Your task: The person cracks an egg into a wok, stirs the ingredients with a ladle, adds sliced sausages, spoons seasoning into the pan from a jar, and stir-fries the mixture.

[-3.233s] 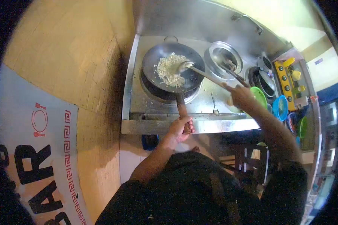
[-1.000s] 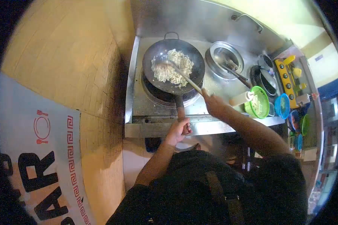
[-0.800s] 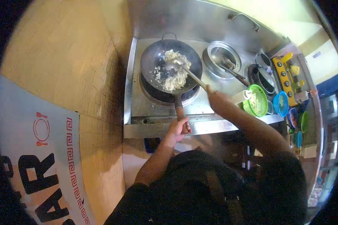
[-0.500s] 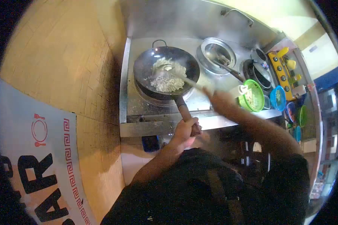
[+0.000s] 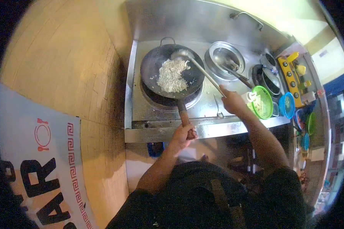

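A dark wok sits on the left burner, with a pale, rice-like mass of food in its middle. My left hand is wrapped round the end of the wok's wooden handle. In my right hand is the shaft of a long metal ladle. Its bowl rests by the wok's upper right wall, beyond the food; whether it carries any food I cannot tell. A spoon lies on the steel counter close to my right hand.
Right of the wok stands a metal pot with a dark-handled utensil inside. A green basket, a white bottle and a blue bowl line the right side. A tiled wall bounds the left, and a tap is at the back.
The ladle's bowl has moved from amid the food to the wok's far right side. My right hand has shifted slightly right; my left hand keeps its hold on the wok handle.
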Available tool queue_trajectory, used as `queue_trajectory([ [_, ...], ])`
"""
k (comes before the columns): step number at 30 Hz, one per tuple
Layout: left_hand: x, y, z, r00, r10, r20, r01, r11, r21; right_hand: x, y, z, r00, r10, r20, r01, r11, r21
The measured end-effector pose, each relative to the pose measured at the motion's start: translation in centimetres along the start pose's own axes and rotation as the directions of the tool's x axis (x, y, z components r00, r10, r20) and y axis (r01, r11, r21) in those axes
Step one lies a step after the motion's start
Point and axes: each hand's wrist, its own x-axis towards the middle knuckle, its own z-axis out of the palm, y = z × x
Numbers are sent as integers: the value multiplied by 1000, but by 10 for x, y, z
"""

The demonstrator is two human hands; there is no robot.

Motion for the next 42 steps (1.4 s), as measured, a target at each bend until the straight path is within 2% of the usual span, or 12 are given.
queue_trajectory([
  [4,9,-1,-10,1000,-17,-14,17,1000,17,9,-7,30,996,-44,81,20,961,275],
  [5,8,1,-10,1000,-17,-22,18,999,42,-10,-22,8,982,12,187,-85,919,386],
  [9,6,-3,-6,997,-46,-56,44,998,-37,2,-18,68,970,-183,-159,213,957,197],
  [13,8,3,-15,999,-33,33,35,998,-43,-14,-43,5,954,-88,288,-136,727,673],
  [16,19,-8,-30,999,-29,25,31,997,-65,-10,-34,24,920,-70,385,-184,791,583],
  [18,27,-11,-26,999,-37,14,38,998,-45,11,-50,40,975,-24,223,-83,885,458],
  [20,24,-9,-24,998,-49,-29,48,999,-18,41,-33,60,982,-180,-59,188,969,160],
  [27,24,-8,-21,1000,-10,-11,11,1000,25,-8,-53,24,944,-317,95,291,932,217],
  [30,19,-6,-18,1000,-17,6,17,1000,20,-58,-62,-18,945,-243,218,283,942,-179],
  [38,23,-1,-19,994,-103,-22,103,994,-23,1,-68,42,927,-371,-56,332,880,-340],
  [40,26,0,-28,991,-137,-8,137,990,17,-51,-78,15,964,-247,94,261,949,-177],
  [42,26,2,-29,991,-128,-25,128,992,9,-82,-59,15,976,-167,141,201,941,-273],
])
